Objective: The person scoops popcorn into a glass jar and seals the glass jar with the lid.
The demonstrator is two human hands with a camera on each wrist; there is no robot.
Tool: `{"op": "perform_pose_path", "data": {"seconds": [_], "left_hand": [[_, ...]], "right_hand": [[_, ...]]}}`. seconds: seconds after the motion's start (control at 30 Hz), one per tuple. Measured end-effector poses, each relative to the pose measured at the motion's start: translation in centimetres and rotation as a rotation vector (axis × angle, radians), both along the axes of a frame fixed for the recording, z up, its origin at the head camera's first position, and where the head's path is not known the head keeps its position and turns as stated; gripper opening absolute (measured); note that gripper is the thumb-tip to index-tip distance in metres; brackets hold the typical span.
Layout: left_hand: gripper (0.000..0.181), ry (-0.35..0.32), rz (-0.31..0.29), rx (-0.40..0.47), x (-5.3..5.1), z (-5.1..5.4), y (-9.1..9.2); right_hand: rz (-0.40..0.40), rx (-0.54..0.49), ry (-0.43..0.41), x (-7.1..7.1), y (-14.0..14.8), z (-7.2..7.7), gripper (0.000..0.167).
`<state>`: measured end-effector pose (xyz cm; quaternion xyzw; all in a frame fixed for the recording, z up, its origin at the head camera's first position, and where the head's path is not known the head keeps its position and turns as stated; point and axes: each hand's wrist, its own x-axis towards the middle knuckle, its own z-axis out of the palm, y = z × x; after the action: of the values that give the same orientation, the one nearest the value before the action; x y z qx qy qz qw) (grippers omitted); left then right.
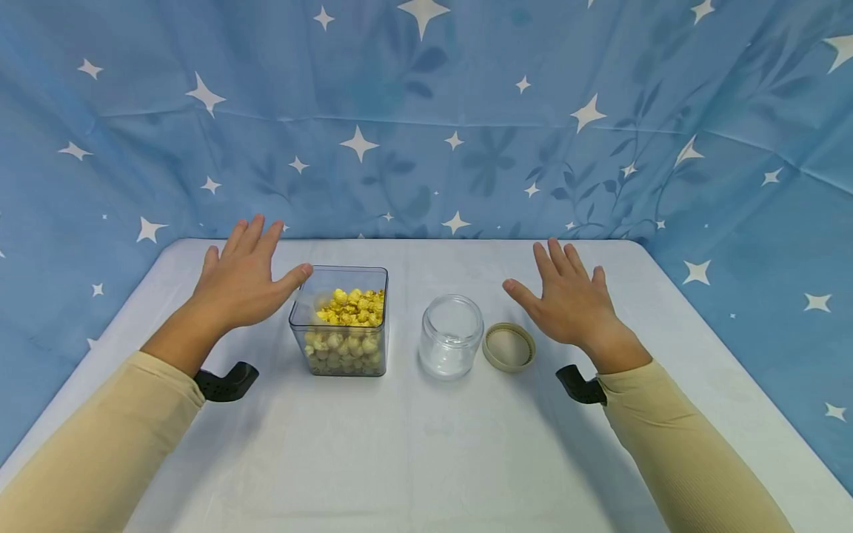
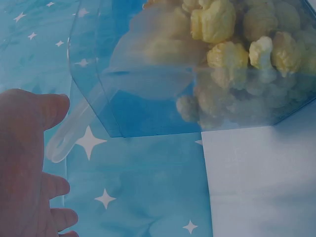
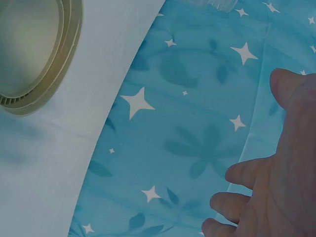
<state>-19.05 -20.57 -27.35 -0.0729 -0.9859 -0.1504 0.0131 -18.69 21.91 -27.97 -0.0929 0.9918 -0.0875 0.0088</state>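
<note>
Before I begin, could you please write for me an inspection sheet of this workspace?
Surface: white-covered table, lightly creased.
Job's things: clear square container of popcorn, with a translucent scoop whose handle sticks out; open clear jar, nothing seen inside; round beige lid beside the jar, off it.
Clutter: nothing seen.
Hands: left hand spread beside the container, right hand spread near the lid; both hold nothing. A black device sits at each wrist.
Cables: nothing seen.
Surroundings: blue star-print curtain behind the table and along its sides.
</note>
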Motion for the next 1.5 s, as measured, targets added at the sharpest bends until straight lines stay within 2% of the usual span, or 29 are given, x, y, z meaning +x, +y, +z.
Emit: {"op": "perform_pose_path", "data": {"seconds": [0.23, 0.43, 0.6, 0.83, 0.97, 1.13, 1.3, 1.5], "left_hand": [[0.094, 0.018, -0.022, 0.039, 0.0, -0.1, 0.0], [0.090, -0.016, -0.096, 0.209, 0.0, -0.4, -0.6], [0.085, -0.053, -0.117, 0.294, 0.4, -1.1, -1.4], [0.079, -0.107, -0.107, 0.413, 1.2, -2.0, -2.6], [0.064, -0.111, -0.122, 0.448, 1.5, -2.4, -2.9], [0.049, -0.098, -0.119, 0.488, 1.7, -2.7, -2.9], [0.043, -0.092, -0.126, 0.537, 2.0, -2.7, -2.7], [0.040, -0.106, -0.127, 0.540, 1.9, -2.6, -2.7]], "right_hand": [[0.021, -0.037, 0.022, 0.3, -0.2, 0.2, 0.094], [0.076, -0.157, 0.074, 0.7, -1.1, 0.4, 0.094], [0.128, -0.242, 0.077, 0.6, -2.2, 0.0, 0.092], [0.180, -0.364, -0.003, 0.4, -4.3, -0.5, 0.093], [0.210, -0.413, -0.027, 0.4, -5.8, -0.6, 0.092], [0.268, -0.436, -0.057, 0.2, -7.9, -0.9, 0.094], [0.329, -0.451, -0.111, 0.0, -9.7, -1.1, 0.099], [0.367, -0.461, -0.158, -0.2, -11.3, -1.2, 0.101]]}}
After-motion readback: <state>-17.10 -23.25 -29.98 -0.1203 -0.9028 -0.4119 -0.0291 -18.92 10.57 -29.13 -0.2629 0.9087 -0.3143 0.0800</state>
